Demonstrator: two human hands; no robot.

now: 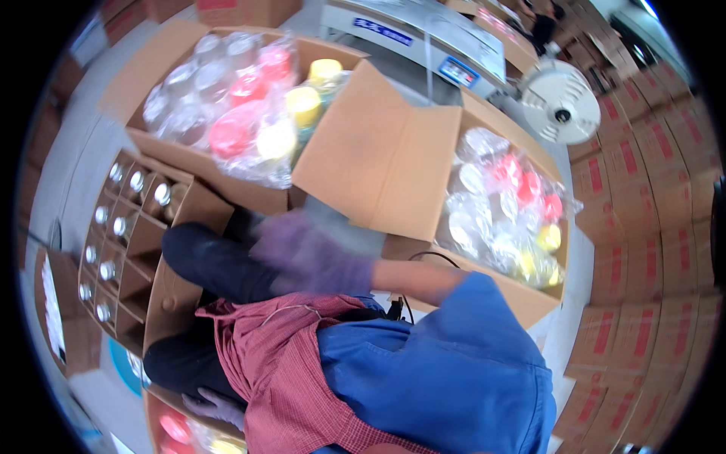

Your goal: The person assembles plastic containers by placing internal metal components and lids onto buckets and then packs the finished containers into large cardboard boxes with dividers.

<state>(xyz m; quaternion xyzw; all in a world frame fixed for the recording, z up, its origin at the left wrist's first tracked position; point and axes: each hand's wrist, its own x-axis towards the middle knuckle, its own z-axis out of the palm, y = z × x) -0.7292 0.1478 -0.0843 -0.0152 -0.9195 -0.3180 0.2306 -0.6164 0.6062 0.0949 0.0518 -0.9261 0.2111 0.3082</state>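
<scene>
My right hand (pixel 306 253), in a purple work glove, is smeared by motion above my dark-trousered knee, so its fingers cannot be made out. Nothing distinct shows in it. At the lower left my left hand (pixel 215 408), also gloved, lies beside my other leg with its fingers stretched out. Right by it is a carton (pixel 155 424) holding jars with red and yellow lids. Before my knees stands a divided carton (pixel 170 303) with several silver-capped glass bottles (pixel 119 225) in its cells; some cells hold no bottle.
Two open cartons hold plastic-wrapped jars: one at the upper left (pixel 208 170), one at the right (pixel 522 299). A raised cardboard flap (pixel 378 144) stands between them. Behind are a metal-topped machine (pixel 423 38) and a white fan (pixel 560 102). Stacked cartons (pixel 635 265) line the right. Another person (pixel 543 26) is far off.
</scene>
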